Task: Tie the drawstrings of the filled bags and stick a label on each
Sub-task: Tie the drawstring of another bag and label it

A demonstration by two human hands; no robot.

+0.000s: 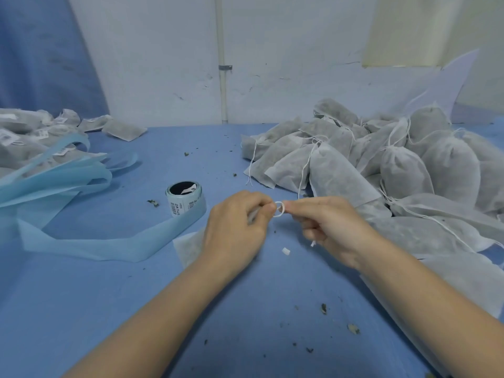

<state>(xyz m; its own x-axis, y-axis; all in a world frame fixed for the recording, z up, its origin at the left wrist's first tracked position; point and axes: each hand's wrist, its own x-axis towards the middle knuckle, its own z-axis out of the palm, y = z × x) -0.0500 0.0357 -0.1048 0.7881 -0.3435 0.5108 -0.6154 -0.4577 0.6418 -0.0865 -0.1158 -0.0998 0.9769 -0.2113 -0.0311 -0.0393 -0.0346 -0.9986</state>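
My left hand [236,226] and my right hand [331,227] meet at the table's middle, each pinching the white drawstring [279,209], which forms a small loop between my fingertips. The filled white bag [188,246] it belongs to lies mostly hidden under my left hand; only a corner shows. A loose string end hangs below my right hand. The label roll [184,196] stands upright to the left, its pale blue backing strip [109,245] trailing across the table.
A heap of filled bags with loose strings [381,165] fills the right side. Labelled bags [32,137] are piled at the far left, partly under blue backing strips. A small white scrap [285,251] and dark crumbs lie on the blue tabletop [245,309].
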